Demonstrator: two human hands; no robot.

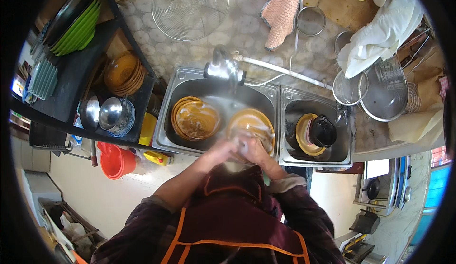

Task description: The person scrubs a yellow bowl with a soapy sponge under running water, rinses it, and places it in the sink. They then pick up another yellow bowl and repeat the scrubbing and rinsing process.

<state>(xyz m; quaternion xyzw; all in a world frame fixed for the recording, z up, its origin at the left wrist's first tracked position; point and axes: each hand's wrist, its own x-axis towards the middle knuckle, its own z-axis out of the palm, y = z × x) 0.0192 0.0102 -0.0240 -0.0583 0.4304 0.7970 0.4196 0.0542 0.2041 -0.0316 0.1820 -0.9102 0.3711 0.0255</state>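
Observation:
Both hands meet at the front rim of the large steel sink basin [201, 82], blurred by motion. My left hand [223, 149] presses against my right hand [251, 148], which overlaps the near side of a soapy orange-yellow bowl [251, 118]. Whatever may be between the fingers is hidden by blur. To the left in the same basin, a stack of orange-yellow bowls [197, 119] carries streaks of foam. A chrome faucet [225, 64] rises behind the basin.
In the smaller sink basin [290, 102], a black bowl [322, 131] leans on yellow scalloped dishes [304, 135]. Left, a dark shelf [67, 96] holds brown bowls [123, 71] and metal bowls [113, 113]. A red bucket [119, 164] stands below. Strainers [384, 93] occupy the right counter.

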